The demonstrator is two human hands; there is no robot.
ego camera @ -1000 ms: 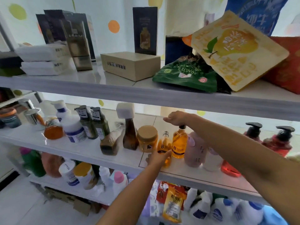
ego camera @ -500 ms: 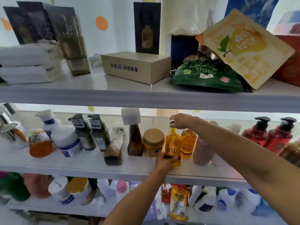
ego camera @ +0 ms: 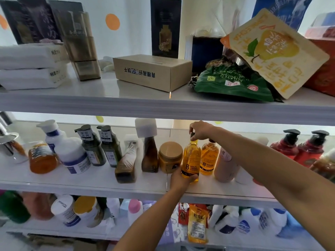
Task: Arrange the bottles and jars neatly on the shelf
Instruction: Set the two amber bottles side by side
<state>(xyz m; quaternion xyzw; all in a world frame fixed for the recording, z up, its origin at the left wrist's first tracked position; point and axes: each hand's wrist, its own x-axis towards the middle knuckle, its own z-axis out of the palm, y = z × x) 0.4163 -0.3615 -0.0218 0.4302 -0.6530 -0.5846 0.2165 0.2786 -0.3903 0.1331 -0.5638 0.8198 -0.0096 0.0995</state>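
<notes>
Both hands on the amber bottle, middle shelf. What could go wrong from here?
The amber bottle is close between the jar and its twin; setting it down could knock either.
The right forearm crosses close over the pink bottle and might tip it.
The amber bottle is near the shelf front edge; a slip could drop it.

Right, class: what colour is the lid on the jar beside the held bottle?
The lid is tan; the head view shows it best.

Bright, soft daylight glows from beyond the left hand and right hand. Bottles far to either side of them blur and bend.
</notes>
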